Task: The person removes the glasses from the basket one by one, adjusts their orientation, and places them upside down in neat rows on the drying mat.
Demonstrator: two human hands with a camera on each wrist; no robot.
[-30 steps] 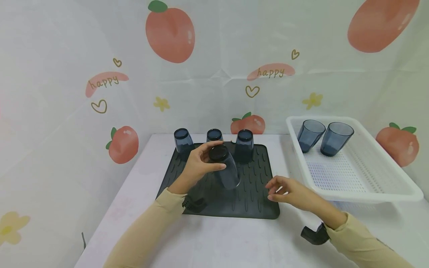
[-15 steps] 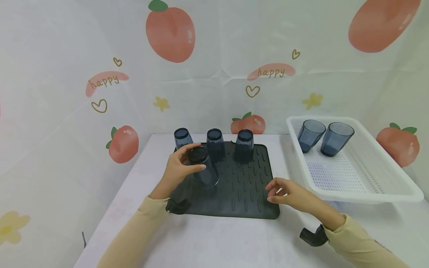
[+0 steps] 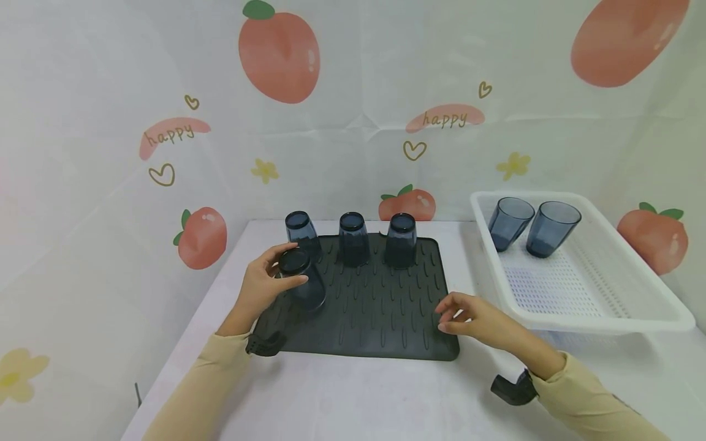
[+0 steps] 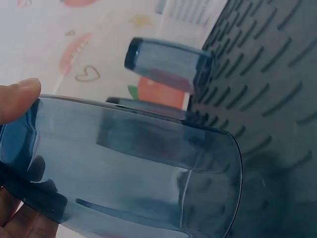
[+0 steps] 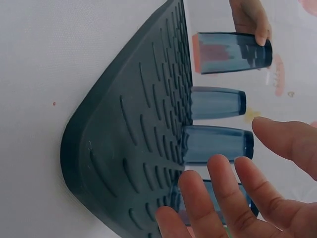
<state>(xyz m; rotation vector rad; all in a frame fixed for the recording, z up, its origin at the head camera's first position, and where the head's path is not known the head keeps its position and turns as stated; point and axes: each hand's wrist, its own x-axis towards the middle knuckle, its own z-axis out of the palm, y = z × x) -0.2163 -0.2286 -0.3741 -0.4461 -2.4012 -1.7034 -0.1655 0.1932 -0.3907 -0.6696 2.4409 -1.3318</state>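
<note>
My left hand grips an upside-down blue glass tumbler near its base, thumb on one side and fingers on the other. The tumbler is over the left part of a dark ribbed drying mat; in the right wrist view its rim is close above the mat. Behind it, three more tumblers stand inverted along the mat's back edge: a left one, a middle one and a right one. My right hand hovers by the mat's right edge, fingers loosely bent, holding nothing.
A white perforated basket stands on the right of the white table. In it, two blue tumblers, one at the left and one beside it, lean mouth up. A printed cloth hangs behind the table.
My left hand has carried the tumbler leftward across the mat, from near the middle to in front of the back-left one. The right hand has stayed almost still.
</note>
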